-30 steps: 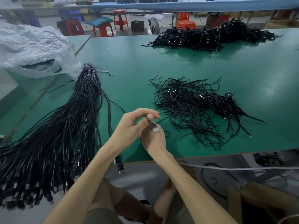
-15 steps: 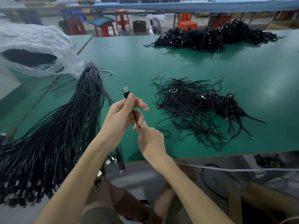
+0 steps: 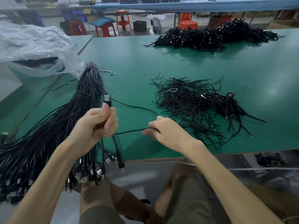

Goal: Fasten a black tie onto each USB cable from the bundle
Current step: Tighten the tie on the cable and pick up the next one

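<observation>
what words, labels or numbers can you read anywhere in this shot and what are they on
No readable text anywhere in this view.
USB cable and its plug: no marking seen.
Plastic bag: no print visible.
Items on the far bench: too small and blurred to read.

The left hand [image 3: 95, 125] and right hand [image 3: 168, 133] are bare, as are both forearms. Olive-green shorts [image 3: 186, 199] cover the thighs; the knees show bare beyond them.
</observation>
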Tool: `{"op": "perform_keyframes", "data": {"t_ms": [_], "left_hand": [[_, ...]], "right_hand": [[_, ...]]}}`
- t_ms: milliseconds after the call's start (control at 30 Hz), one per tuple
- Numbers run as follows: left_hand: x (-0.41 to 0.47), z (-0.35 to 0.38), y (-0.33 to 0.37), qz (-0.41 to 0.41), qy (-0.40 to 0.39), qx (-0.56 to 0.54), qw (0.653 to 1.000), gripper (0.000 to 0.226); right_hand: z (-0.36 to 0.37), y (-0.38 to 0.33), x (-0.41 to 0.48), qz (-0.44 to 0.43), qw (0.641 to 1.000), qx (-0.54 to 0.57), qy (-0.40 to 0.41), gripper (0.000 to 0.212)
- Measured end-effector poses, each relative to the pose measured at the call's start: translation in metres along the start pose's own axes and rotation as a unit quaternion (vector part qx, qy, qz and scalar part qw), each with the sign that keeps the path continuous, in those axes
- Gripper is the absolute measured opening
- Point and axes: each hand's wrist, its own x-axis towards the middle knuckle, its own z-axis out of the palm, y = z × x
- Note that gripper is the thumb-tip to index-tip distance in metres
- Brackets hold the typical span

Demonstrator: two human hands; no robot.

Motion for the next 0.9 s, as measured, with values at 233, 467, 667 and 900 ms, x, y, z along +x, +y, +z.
{"op": "perform_keyframes", "data": {"t_ms": [233, 467, 667, 900], "left_hand": [[0.016, 0.03, -0.021, -0.056, -0.036, 0.296, 0.953, 0.046], [0.023, 0.041, -0.046, 0.054, 0.204, 0.212, 0.954, 0.039], [0.029, 0.058, -0.04, 0.028, 0.173, -0.137, 0.975, 0.055], [0.026, 0.043, -0.008, 0.057, 0.185, -0.323, 0.926, 0.038]], "right_hand": [[-0.022, -0.026, 0.024, -0.011, 0.977, 0.184, 0.103, 0.041], [-0.001, -0.06, 0.024, -0.033, 0.927, 0.341, 0.151, 0.053], [0.034, -0.068, 0.015, -0.019, 0.894, 0.421, 0.15, 0.052], [0.052, -0.055, 0.015, 0.075, 0.883, 0.435, 0.16, 0.06]]}}
